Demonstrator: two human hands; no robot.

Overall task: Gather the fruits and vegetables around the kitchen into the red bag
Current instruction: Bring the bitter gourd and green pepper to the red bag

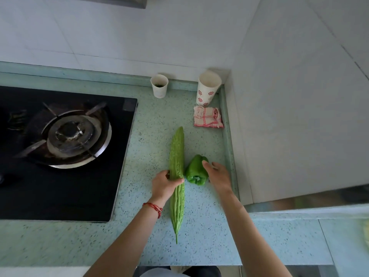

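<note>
A long, bumpy green bitter gourd lies lengthwise on the pale green countertop, stem end toward me. My left hand is wrapped around its middle, thumb over the top. Just right of it sits a green bell pepper. My right hand rests against the pepper's right side, with the fingers on its top and far side; the grip looks only partly closed. No red bag is in view.
A black gas hob with one burner fills the left. At the back stand a small paper cup and a taller patterned cup, with a folded red-checked cloth in front. White walls close the corner on the right.
</note>
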